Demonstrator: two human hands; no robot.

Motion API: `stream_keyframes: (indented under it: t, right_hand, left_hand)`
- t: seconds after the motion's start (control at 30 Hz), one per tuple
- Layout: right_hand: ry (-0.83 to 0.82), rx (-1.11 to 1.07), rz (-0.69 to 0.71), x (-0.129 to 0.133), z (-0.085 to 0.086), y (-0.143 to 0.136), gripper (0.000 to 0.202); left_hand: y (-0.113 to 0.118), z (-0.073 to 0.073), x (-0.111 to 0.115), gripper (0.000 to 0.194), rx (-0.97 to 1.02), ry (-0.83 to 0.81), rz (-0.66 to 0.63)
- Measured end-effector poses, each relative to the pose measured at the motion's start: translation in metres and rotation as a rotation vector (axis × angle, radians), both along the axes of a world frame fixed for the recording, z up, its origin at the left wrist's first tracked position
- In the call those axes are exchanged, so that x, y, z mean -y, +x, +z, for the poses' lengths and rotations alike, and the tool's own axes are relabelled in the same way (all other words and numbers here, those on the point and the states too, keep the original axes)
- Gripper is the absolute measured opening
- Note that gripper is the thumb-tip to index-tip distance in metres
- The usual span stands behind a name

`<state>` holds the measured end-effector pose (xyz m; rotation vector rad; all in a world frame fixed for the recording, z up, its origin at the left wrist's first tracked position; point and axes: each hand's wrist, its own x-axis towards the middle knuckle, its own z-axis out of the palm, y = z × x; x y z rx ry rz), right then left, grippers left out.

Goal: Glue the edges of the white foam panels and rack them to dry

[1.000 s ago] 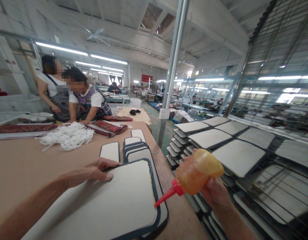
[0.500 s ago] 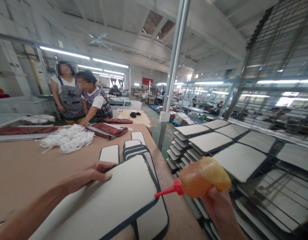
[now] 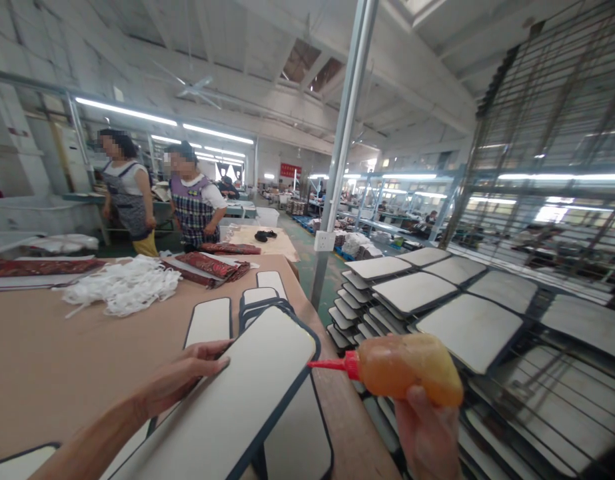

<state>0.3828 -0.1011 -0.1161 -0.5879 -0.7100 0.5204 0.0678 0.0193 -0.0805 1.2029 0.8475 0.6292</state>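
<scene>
My left hand (image 3: 187, 377) grips the long edge of a white panel with a dark border (image 3: 227, 400), thumb on top and fingers underneath. The panel is tilted above the table. My right hand (image 3: 427, 427) is closed round a squeeze bottle (image 3: 410, 370) of amber liquid, held on its side. Its red nozzle (image 3: 332, 365) points left, with the tip at the panel's dark right edge near the rounded corner. Similar bordered panels lie beneath and behind, one of them (image 3: 300, 427) partly covered by the held one.
A brown-topped table (image 3: 32, 360) carries a heap of white strips (image 3: 122, 283) and red patterned fabric (image 3: 217, 267). To the right, a wire rack (image 3: 552, 400) holds stacked panels. A metal post (image 3: 337, 147) rises beyond the table edge. Two people in aprons (image 3: 194, 200) stand behind the table.
The held panel has turned, its far end swinging more away from me. The bottle has levelled, and its tip follows the edge. Both co-workers have turned, and one who was bending now stands upright.
</scene>
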Motion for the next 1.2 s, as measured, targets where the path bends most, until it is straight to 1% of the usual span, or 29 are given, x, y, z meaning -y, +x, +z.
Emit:
stream_keyframes:
  t: [0.17, 0.27, 0.37, 0.5, 0.6, 0.77, 0.93, 1.03, 1.13, 1.2]
  right_hand:
    - [0.014, 0.002, -0.022, -0.002, 0.002, -0.005, 0.057]
    - [0.009, 0.005, -0.040, -0.003, 0.002, -0.007, 0.063]
    - [-0.005, 0.039, -0.018, -0.005, 0.003, -0.008, 0.072]
    - [-0.008, 0.048, 0.013, -0.006, 0.001, -0.011, 0.069]
    - [0.019, 0.042, 0.033, -0.006, -0.002, -0.015, 0.067]
    - [0.021, 0.020, 0.066, -0.007, -0.004, -0.020, 0.070]
    - [0.025, 0.010, 0.096, -0.008, -0.006, -0.024, 0.071]
    - [0.023, 0.005, 0.115, -0.007, -0.008, -0.023, 0.073]
    - [0.026, 0.042, 0.169, -0.005, -0.011, -0.021, 0.071]
    - [0.028, 0.062, 0.179, -0.004, -0.014, -0.020, 0.071]
  left_hand:
    - [0.003, -0.004, 0.001, 0.051, 0.007, -0.003, 0.013]
    - [0.004, -0.006, 0.000, 0.054, -0.010, 0.003, 0.033]
    - [0.004, -0.009, -0.001, 0.055, -0.018, 0.001, 0.064]
    - [0.004, -0.011, -0.002, 0.056, 0.006, -0.009, 0.054]
    - [0.004, -0.012, -0.004, 0.057, 0.011, -0.008, 0.062]
    - [0.003, -0.013, -0.007, 0.055, 0.044, -0.019, 0.050]
    - [0.003, -0.015, -0.011, 0.051, 0.093, -0.016, 0.002]
    - [0.005, -0.014, -0.012, 0.051, 0.117, -0.016, -0.001]
    - [0.009, -0.010, -0.012, 0.053, 0.107, -0.026, 0.034]
    - [0.011, -0.008, -0.012, 0.055, 0.098, -0.037, 0.067]
